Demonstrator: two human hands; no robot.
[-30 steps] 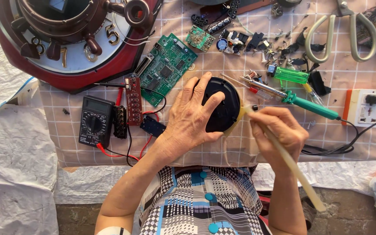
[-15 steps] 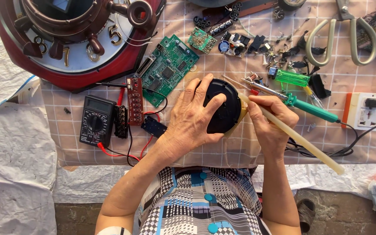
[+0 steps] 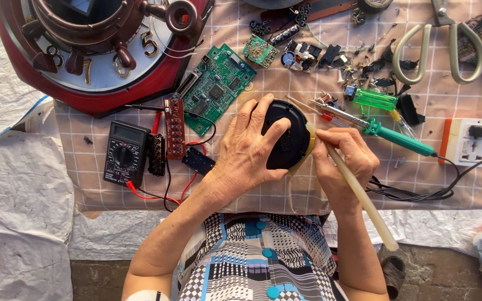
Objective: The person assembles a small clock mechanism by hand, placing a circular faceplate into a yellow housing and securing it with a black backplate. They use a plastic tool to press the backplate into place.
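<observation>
Since the earlier frames the long pale stick [image 3: 358,192] has swung from low and flat to a steeper slant, its far end now pointing back toward the person's body, while the left hand has stayed on the disc. That black round disc [image 3: 285,139] lies on the checked cloth of the tabletop [image 3: 364,56], just right of the green circuit board [image 3: 216,89]. The left hand [image 3: 246,153] is spread over the disc, its fingers [image 3: 271,131] pressing down on the top and gripping its left edge. The right hand [image 3: 344,161] has its fingers clenched around the stick like a pen, the tip touching the disc's right rim. Just beyond the disc, to its right, lies a green-handled soldering iron [image 3: 397,136]. A black multimeter [image 3: 125,153] sits well left of the disc, a wall clock [image 3: 101,50] beyond it.
</observation>
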